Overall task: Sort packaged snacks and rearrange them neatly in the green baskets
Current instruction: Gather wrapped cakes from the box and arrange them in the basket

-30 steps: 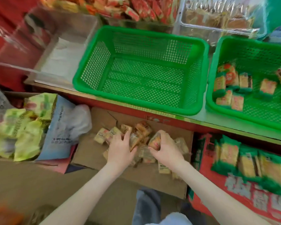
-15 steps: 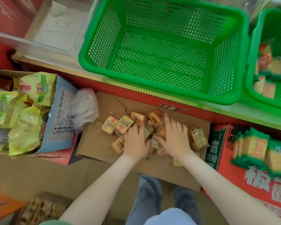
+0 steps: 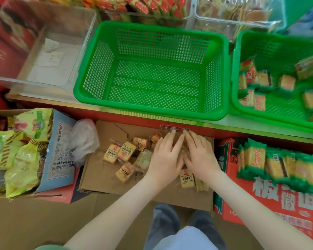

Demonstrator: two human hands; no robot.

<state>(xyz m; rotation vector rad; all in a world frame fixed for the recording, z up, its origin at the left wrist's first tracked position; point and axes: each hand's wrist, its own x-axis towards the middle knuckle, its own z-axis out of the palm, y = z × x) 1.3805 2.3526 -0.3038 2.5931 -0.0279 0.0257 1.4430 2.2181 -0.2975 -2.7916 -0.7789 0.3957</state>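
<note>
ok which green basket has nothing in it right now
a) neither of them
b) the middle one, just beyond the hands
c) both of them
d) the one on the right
b: the middle green basket shows only its bare mesh floor, while the right green basket holds several snack packs.

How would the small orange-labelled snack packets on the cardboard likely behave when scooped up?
Probably light: the snack packets are small and lie scattered at odd angles on the cardboard. Their clear film wrap suggests they could slip from a loose handful. Flat-sided, blocky shapes should not roll.
</note>
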